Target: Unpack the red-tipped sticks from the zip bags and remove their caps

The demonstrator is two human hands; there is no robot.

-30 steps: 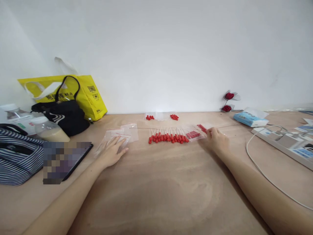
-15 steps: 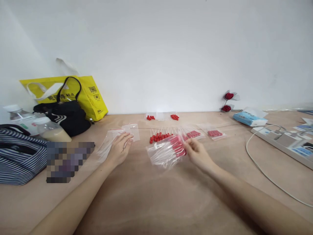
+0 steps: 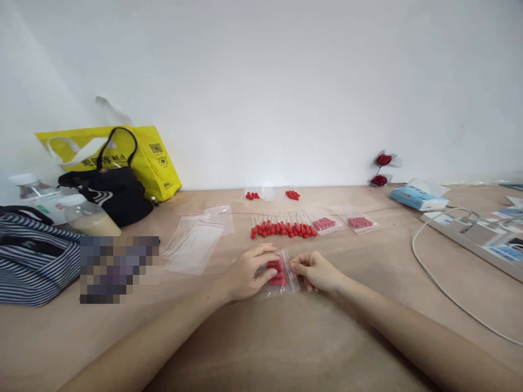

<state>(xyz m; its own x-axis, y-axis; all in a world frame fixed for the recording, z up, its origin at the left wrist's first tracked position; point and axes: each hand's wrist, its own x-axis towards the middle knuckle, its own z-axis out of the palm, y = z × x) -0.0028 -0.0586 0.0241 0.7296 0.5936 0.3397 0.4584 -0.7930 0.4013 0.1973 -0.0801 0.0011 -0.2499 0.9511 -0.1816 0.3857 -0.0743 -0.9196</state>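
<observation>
The yellow bag (image 3: 144, 159) bears black characters (image 3: 119, 157) ending 糕点, and two QR codes (image 3: 156, 148).

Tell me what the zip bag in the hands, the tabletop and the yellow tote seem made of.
Zip bag: probably thin, glossy plastic; clear, with highlights.
Tabletop: likely wood or veneer, low sheen; swirling brown grain.
Yellow tote: perhaps coated fabric or paper; faint sheen, stiff corners.
</observation>
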